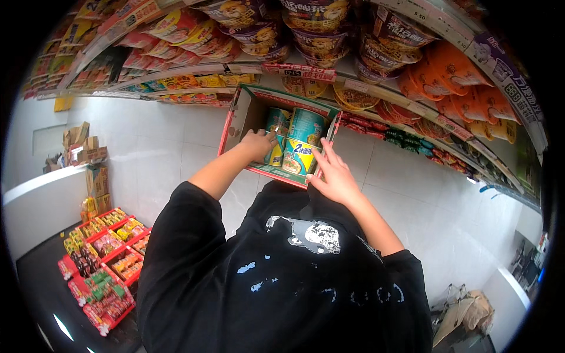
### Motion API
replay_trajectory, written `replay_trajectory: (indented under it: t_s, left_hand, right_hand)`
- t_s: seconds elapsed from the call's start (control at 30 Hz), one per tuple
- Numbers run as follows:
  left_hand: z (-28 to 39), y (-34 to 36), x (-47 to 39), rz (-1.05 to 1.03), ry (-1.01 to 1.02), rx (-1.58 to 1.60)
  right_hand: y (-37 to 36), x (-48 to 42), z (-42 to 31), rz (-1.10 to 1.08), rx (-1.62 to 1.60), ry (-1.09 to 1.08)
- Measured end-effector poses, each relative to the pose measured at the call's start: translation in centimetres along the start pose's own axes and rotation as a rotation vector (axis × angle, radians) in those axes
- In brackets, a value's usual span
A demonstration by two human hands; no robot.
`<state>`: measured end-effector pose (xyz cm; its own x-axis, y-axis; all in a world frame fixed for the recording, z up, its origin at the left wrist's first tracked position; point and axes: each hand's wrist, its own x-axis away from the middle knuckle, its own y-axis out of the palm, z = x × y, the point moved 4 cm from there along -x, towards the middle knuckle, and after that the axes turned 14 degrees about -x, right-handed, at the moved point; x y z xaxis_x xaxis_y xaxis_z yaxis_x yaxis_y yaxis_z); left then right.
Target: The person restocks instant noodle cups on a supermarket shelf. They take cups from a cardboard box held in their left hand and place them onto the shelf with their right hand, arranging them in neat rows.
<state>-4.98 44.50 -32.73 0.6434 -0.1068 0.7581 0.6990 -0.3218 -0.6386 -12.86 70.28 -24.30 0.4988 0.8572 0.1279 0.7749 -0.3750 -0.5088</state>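
Note:
Before me is an open cardboard box with red and green printing. Instant noodle cups stand inside it in two rows; a teal and yellow one is at the near right, with a teal one behind it. My left hand reaches over the left wall, its fingers against the near left cup. At the right wall, my right hand has its fingers along the box edge and beside the near right cup. Whether either hand grips is not clear. The left part of the box shows bare cardboard.
Store shelves curve across the top, with stacked purple noodle bowls, orange tubs and bagged noodles. A red display rack of packets stands at lower left. Cartons are piled by a white partition. Grey floor tiles lie below.

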Motion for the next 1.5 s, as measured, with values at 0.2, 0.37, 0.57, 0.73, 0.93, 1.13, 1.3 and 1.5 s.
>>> replay_trajectory:
  t_s: [0.2,0.37,0.57,0.73,0.93,1.13,1.3,1.5]
  left_hand:
    - [1.3,2.6,-3.8,-0.008,0.039,-0.12]
    - [-1.0,3.0,-5.8,-0.028,-0.182,0.432]
    - [-4.4,9.6,-12.4,-0.186,-0.218,0.737]
    - [-4.6,8.5,-13.1,-0.176,-0.106,0.729]
    - [-6.3,5.7,-12.0,-0.144,-0.311,0.673]
    - [-7.5,-5.4,-3.9,0.052,-0.252,0.745]
    - [-8.7,-7.2,2.1,0.388,0.033,1.418]
    - [-7.6,-6.3,8.4,0.849,0.117,1.953]
  right_hand:
    - [1.2,-0.1,-0.1,-0.014,0.156,0.169]
    - [2.6,-0.6,-0.3,0.156,0.104,0.214]
    - [3.1,-1.0,-0.8,0.232,0.176,0.246]
    - [3.1,-1.2,-0.9,0.254,0.08,0.239]
    - [2.9,-1.2,-1.1,0.239,0.059,0.25]
    - [2.9,-1.1,-0.8,0.201,0.044,0.275]
    - [2.8,-0.8,-1.1,0.208,0.113,0.223]
    - [1.0,-1.3,-4.8,0.397,-0.21,0.209]
